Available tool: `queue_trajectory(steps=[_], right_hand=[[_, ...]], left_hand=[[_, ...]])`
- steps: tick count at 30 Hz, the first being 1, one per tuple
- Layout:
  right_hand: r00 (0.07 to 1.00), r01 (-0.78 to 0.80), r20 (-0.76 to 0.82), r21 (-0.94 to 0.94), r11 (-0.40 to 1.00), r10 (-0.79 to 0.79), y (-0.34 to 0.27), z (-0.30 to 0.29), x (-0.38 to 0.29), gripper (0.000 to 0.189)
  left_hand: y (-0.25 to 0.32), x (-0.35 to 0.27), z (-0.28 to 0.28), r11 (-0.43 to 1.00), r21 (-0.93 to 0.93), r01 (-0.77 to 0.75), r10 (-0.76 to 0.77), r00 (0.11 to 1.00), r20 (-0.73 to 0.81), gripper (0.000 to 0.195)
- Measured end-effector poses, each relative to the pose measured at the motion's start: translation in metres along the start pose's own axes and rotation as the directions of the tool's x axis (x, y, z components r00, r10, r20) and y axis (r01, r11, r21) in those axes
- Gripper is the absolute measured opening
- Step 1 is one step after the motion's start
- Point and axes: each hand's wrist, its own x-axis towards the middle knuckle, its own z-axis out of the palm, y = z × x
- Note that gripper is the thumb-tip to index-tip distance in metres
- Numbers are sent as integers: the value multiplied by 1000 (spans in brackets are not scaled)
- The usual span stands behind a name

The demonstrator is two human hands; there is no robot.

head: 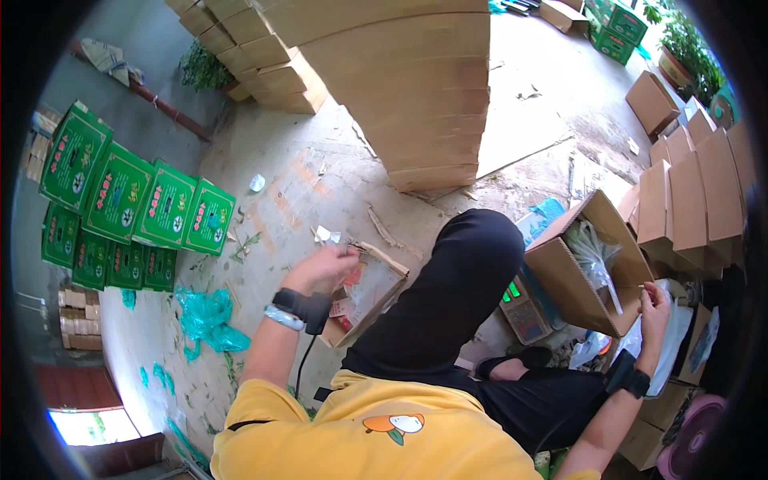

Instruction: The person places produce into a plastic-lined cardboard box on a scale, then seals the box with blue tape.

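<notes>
My left hand [327, 268], blurred, hovers over a shallow open cardboard box [393, 294] on the floor, its fingers drawn together. Papers and red packets [343, 307] show inside that box. At the right, my right hand [654, 307] is beside the near corner of an upright open carton [552, 279], fingers bent. Whether either hand pinches something small is unclear. A clear plastic bag [591, 249], its twisted neck hanging towards the carton's rim, sits in the carton. Beneath the carton is a digital scale [526, 315] with green lit digits.
Green printed boxes [120, 192] are stacked at the left near a crumpled teal plastic bag [210, 318]. A tall stack of cardboard [402, 96] stands ahead. Open cartons [690, 192] line the right side. A pink round object [690, 441] is at the lower right.
</notes>
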Motion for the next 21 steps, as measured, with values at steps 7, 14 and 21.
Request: queue_trajectory(steps=[7, 14, 21], right_hand=[[998, -59, 21, -12, 998, 60, 3, -12, -7, 19], [975, -218, -71, -81, 973, 213, -8, -11, -23, 22], [965, -262, -72, -131, 956, 254, -8, -17, -29, 25]], left_hand=[[-146, 78, 39, 940, 214, 265, -258, 964, -61, 38], [-220, 125, 72, 823, 393, 411, -395, 910, -125, 54], [-183, 125, 81, 772, 518, 369, -259, 926, -274, 77]])
